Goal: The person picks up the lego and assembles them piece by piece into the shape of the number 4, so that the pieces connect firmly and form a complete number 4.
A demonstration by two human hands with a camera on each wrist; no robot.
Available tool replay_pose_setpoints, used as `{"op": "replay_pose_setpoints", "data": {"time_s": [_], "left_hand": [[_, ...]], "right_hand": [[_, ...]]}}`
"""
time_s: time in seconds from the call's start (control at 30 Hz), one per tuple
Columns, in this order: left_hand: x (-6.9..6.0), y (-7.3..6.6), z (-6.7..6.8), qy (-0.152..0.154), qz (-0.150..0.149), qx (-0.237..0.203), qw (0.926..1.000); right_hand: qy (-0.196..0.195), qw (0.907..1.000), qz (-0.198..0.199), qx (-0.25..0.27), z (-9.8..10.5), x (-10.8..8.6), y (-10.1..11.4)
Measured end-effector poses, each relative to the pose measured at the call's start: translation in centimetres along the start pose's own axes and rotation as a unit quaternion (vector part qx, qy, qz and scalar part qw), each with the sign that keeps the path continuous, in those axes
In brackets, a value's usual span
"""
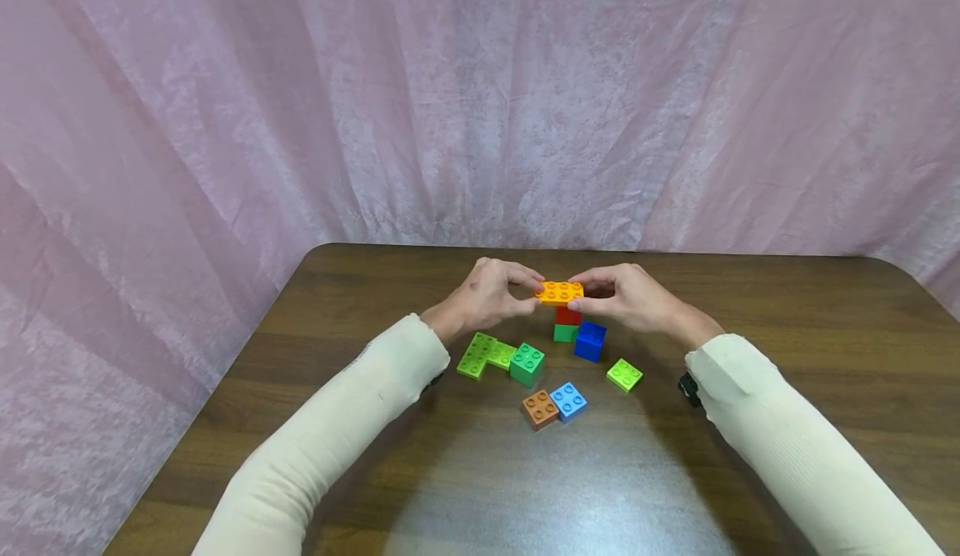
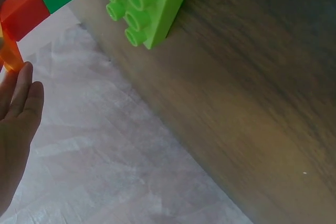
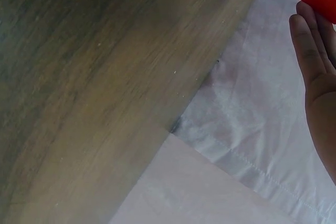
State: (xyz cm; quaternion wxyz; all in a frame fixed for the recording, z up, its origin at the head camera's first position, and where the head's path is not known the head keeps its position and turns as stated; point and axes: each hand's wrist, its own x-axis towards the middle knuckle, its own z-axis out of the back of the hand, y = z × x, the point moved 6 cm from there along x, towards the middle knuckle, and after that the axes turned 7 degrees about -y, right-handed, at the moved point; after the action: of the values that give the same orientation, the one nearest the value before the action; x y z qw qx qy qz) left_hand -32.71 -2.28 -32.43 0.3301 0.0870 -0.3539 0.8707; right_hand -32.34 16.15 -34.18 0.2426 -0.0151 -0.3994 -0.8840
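Note:
Both hands hold an orange toy brick [image 1: 559,293] by its two ends, studs facing up. My left hand [image 1: 491,293] pinches the left end between thumb and fingers; my right hand [image 1: 630,296] pinches the right end the same way. Directly beneath the orange brick stands a red brick [image 1: 567,316] on top of a green brick [image 1: 566,333]. In the left wrist view, the orange brick [image 2: 9,53] meets the red brick [image 2: 25,11]. Whether they are pressed fully together cannot be told. A dark blue brick [image 1: 590,341] stands close to the stack's right front.
Left of the stack lie lime-green bricks [image 1: 477,356], with a green brick [image 1: 527,364] beside them. Nearer are a brown brick [image 1: 540,409] and a light blue brick [image 1: 568,401], side by side. A lime square brick [image 1: 624,375] lies to the right. Pink curtain [image 1: 480,106] hangs behind the wooden table [image 1: 360,289].

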Motion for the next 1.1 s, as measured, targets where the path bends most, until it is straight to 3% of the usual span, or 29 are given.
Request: {"op": "replay_pose_setpoints", "data": {"time_s": [0.27, 0.63, 0.83, 1.1], "left_hand": [[-1.0, 0.9, 0.5, 0.006, 0.038, -0.029, 0.9988], [-4.1, 3.1, 1.7, 0.027, 0.086, -0.002, 0.9959], [-5.7, 3.8, 1.8, 0.050, 0.105, 0.016, 0.9931], [-7.4, 4.5, 1.3, 0.078, 0.121, -0.006, 0.9896]], "right_hand": [[0.003, 0.9998, 0.001, -0.017, 0.1, 0.1, 0.0], [0.002, 0.9992, -0.001, -0.039, 0.1, 0.0, -0.1], [-0.001, 0.9990, -0.002, -0.044, 0.2, -0.1, -0.2], [0.004, 0.9993, -0.005, -0.037, 0.0, -0.2, -0.2]]}}
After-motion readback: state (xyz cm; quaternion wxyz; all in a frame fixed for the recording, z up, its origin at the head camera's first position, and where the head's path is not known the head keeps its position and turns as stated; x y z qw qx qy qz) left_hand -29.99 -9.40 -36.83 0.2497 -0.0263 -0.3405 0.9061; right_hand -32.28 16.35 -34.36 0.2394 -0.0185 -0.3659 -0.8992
